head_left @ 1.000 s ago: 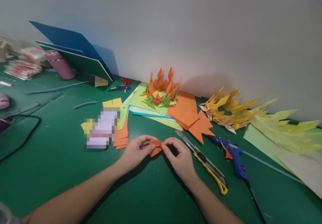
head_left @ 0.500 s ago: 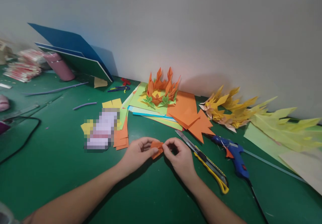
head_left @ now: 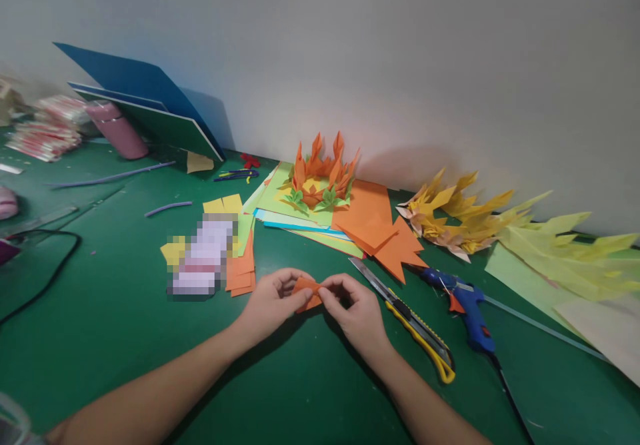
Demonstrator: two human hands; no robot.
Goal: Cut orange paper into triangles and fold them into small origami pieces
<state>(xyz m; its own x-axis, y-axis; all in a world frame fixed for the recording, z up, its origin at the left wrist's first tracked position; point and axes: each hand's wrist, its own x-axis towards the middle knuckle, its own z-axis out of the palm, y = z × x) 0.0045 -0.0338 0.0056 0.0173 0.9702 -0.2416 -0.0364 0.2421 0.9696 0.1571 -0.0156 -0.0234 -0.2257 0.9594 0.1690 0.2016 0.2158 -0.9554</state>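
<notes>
Both my hands meet over the green table [head_left: 125, 325] and pinch one small folded piece of orange paper [head_left: 306, 293]. My left hand [head_left: 273, 302] grips its left side with thumb and fingers closed. My right hand [head_left: 355, 312] pinches its right edge, fingers curled. The paper is held just above the table surface. Beyond it stands a finished orange folded-paper flower with green leaves [head_left: 323, 175] on a stack of coloured sheets [head_left: 295, 222].
A yellow utility knife [head_left: 415, 332] and a blue glue gun [head_left: 467, 312] lie right of my right hand. Orange sheets [head_left: 375, 225], yellow paper flowers [head_left: 460, 218] and pale green paper [head_left: 565, 258] sit behind. A pink cup [head_left: 117, 128], blue boards [head_left: 140, 98] and a black cable [head_left: 45, 272] are at left.
My hands shifted slightly left and the fingers worked the orange paper's fold; the view moved a little. Everything else stayed put.
</notes>
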